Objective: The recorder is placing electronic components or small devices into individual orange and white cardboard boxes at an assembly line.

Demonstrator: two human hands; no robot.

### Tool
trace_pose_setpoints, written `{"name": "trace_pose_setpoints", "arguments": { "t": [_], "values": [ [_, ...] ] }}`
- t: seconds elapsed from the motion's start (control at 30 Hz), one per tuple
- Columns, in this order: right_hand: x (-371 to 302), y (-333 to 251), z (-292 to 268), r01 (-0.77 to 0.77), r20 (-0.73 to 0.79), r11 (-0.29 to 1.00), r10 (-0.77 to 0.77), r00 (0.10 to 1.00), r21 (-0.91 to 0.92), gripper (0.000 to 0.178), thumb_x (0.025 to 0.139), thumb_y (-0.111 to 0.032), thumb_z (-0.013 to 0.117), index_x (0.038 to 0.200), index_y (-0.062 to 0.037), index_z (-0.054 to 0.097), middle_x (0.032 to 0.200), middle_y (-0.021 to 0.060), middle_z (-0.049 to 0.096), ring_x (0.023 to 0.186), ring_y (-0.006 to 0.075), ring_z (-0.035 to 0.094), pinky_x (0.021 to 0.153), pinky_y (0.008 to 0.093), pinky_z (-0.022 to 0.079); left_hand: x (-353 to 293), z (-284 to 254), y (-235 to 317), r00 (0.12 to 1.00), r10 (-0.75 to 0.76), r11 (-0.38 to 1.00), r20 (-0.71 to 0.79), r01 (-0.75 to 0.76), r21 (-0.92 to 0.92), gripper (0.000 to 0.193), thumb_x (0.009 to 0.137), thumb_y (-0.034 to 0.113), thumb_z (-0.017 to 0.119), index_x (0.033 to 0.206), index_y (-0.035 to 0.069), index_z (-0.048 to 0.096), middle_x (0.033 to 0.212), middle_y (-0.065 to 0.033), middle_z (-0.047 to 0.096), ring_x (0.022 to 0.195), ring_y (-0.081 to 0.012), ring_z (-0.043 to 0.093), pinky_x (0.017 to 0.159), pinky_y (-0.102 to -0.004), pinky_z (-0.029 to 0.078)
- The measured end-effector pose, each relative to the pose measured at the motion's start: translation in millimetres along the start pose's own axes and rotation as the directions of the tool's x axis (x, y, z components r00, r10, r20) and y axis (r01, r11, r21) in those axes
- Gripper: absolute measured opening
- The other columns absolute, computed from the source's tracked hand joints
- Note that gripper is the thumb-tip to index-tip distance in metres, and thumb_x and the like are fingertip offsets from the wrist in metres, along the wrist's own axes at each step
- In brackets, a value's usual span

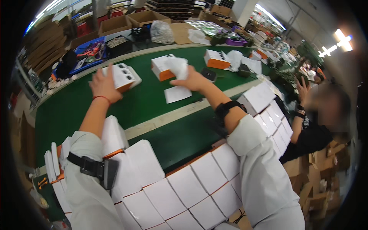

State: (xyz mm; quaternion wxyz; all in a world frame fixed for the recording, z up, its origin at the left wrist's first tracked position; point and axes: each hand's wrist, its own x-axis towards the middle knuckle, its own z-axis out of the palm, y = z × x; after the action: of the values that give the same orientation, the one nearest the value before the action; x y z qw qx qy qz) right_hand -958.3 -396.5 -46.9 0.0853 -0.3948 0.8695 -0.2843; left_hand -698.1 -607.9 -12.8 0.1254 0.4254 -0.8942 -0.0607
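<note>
Bundle of white wrapping (178,66), grasped by your right hand (194,79) at 12 o'clock, could snag the adjacent box (161,69) if pulled sideways; your left hand (104,85) touches another box (122,74) at 11 o'clock, grip unclear; pressing could shove it.

Likely workshop: green belt (143,97), cardboard cartons (113,27)
</note>
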Motion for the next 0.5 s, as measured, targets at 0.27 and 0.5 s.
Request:
{"name": "trace_pose_setpoints", "arguments": {
  "t": [0.27,0.5],
  "values": [
    [-53,20,-152,-0.102,0.063,0.735,0.194,0.979,-0.671,0.084,0.073,-0.073,0.074,0.103,0.0061,0.074,0.109,0.0244,0.073,0.100,0.0380,0.071,0.087,0.0451,0.057,0,7,-2,0.981,0.038,0.997,-0.189,-0.050,-0.061,0.079,0.075,0.019,0.076,0.148,0.014,0.047,0.162,-0.0164,0.028,0.150,-0.0368,0.028,0.119,-0.0696,0.019],
    [-139,52,-141,-0.044,-0.142,0.680,-0.090,0.986,-0.731,0.022,0.079,-0.018,0.075,0.095,-0.0066,0.065,0.093,0.0165,0.069,0.091,0.0392,0.068,0.078,0.0469,0.055,10,9,-5,0.903,0.321,0.880,-0.287,-0.396,-0.262,0.057,0.076,0.018,0.075,0.131,0.010,0.062,0.143,-0.0149,0.051,0.136,-0.0350,0.047,0.118,-0.0550,0.033]
  ]
}}
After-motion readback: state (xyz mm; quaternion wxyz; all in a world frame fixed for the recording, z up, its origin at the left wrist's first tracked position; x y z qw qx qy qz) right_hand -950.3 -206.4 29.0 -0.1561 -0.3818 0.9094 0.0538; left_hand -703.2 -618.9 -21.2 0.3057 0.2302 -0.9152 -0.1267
